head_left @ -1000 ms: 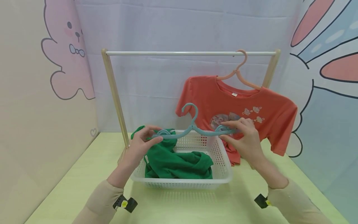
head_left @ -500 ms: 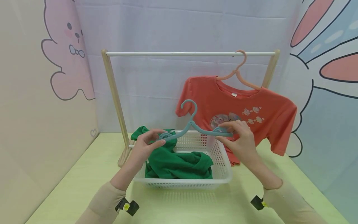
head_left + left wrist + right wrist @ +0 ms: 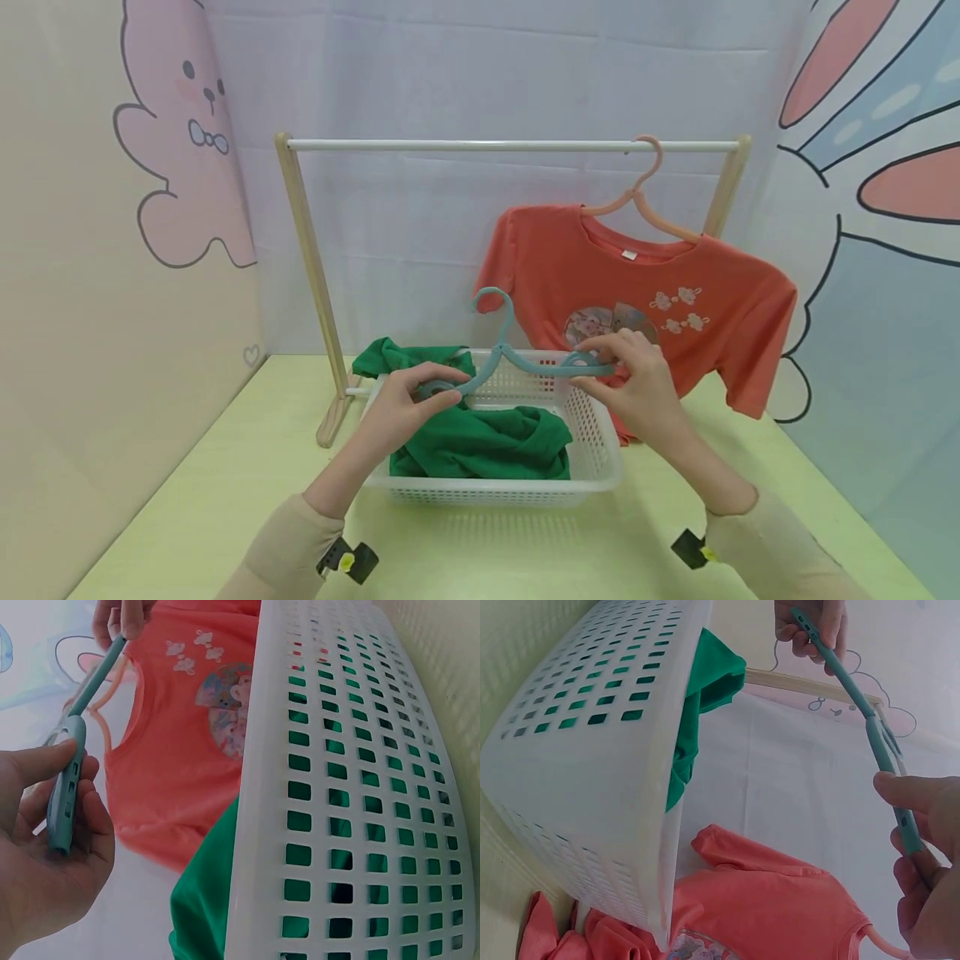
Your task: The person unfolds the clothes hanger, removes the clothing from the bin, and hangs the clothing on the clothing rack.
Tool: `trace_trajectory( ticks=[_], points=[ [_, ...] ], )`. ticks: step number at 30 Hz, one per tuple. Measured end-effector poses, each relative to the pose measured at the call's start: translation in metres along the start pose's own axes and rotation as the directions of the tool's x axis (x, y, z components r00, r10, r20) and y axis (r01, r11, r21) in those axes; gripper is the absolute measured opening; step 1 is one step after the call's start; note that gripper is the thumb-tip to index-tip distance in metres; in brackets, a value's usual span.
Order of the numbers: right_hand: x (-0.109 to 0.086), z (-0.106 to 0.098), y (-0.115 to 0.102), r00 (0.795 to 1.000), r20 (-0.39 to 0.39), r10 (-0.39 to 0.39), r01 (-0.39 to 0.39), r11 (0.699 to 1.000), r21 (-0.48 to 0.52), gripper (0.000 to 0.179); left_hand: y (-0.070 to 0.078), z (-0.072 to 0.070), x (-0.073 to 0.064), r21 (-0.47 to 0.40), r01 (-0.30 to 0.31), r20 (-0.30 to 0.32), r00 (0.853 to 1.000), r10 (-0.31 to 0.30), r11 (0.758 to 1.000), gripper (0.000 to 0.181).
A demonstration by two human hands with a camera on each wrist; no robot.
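Observation:
A light blue clothes hanger (image 3: 501,348) is held up over the white basket (image 3: 600,433), its hook pointing upward. My left hand (image 3: 401,408) pinches one end of it between thumb and fingers, and my right hand (image 3: 637,379) pinches the other end. In the left wrist view the hanger's arm (image 3: 67,787) lies between the left thumb and curled fingers. The right wrist view has the right thumb pressed along the other arm (image 3: 885,757). Below the hanger, a crumpled green garment (image 3: 487,442) lies in the basket, part of it draped over the back left rim.
Behind the basket stands a rack with a white rail (image 3: 450,145) and wooden posts (image 3: 311,250). On its right side a coral T-shirt (image 3: 697,325) hangs from a peach hanger (image 3: 652,208). The basket rests on a pale yellow table (image 3: 225,483).
The blue hanger has shifted slightly left, rising a little and then lowering. My left hand has moved right and down with it, while my right hand has moved a little left.

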State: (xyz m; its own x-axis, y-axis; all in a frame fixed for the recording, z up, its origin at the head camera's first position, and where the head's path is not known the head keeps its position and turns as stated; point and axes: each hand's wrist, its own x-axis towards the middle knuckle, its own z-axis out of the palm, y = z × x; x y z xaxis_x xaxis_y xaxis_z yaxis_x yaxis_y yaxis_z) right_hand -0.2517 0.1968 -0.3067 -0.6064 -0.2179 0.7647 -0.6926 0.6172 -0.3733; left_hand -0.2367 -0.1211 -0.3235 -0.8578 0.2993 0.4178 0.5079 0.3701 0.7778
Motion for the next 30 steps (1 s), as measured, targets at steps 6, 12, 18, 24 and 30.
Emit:
trace_trajectory(
  ticks=[6, 12, 18, 24, 30],
  points=[
    [0.0, -0.005, 0.0, 0.99, 0.142, 0.021, -0.027, 0.999, 0.043, 0.028, -0.001, 0.006, -0.001, 0.013, -0.015, -0.043, 0.999, 0.016, 1.0, 0.021],
    [0.006, -0.014, 0.001, 0.923, 0.369, 0.109, -0.16, 0.981, 0.109, 0.022, -0.001, 0.007, -0.001, -0.008, 0.004, -0.005, 1.0, -0.004, 1.0, 0.022],
    [0.009, -0.015, 0.002, 0.849, 0.496, 0.181, -0.282, 0.95, 0.137, 0.019, -0.002, 0.008, -0.001, -0.021, 0.027, 0.032, 0.999, -0.026, 0.999, 0.023],
    [0.006, -0.011, 0.001, 0.867, 0.439, 0.236, -0.34, 0.924, 0.174, 0.019, -0.004, 0.006, -0.003, -0.018, 0.021, 0.029, 0.999, -0.021, 1.0, 0.023],
    [0.0, -0.012, 0.005, 0.877, 0.334, 0.345, -0.427, 0.879, 0.213, 0.023, -0.005, 0.004, -0.006, 0.012, 0.008, 0.032, 0.999, -0.008, 1.0, 0.024]
  ],
)
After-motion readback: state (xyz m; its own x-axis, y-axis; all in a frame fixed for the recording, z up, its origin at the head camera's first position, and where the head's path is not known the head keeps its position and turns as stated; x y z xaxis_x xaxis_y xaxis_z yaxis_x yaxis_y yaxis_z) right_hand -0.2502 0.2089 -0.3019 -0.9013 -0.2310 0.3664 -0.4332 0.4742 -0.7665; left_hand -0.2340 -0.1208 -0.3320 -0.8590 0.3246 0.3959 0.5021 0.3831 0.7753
